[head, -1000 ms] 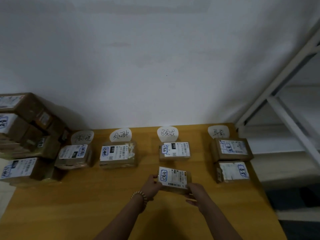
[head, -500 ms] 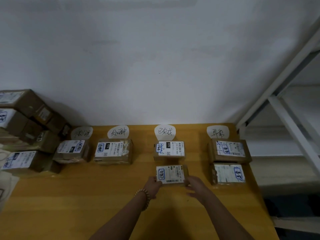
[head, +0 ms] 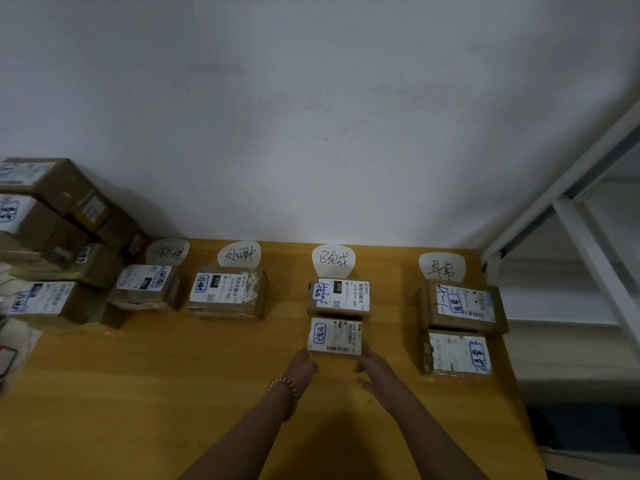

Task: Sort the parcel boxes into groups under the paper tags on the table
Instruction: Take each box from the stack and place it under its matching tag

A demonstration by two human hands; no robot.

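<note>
I see the parcel box (head: 334, 336) lying on the table (head: 173, 375) below the 3rd paper tag (head: 333, 259). The left hand (head: 304, 365) and right hand (head: 375, 372) are apart, fingers loose, at its 2 near corners.

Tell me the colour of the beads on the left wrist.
Light brown beads with an orange tint; the head view shows them best.

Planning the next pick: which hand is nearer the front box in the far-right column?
Right. The right hand lies just left of that box; the left hand is farther left, across the small parcel.
</note>
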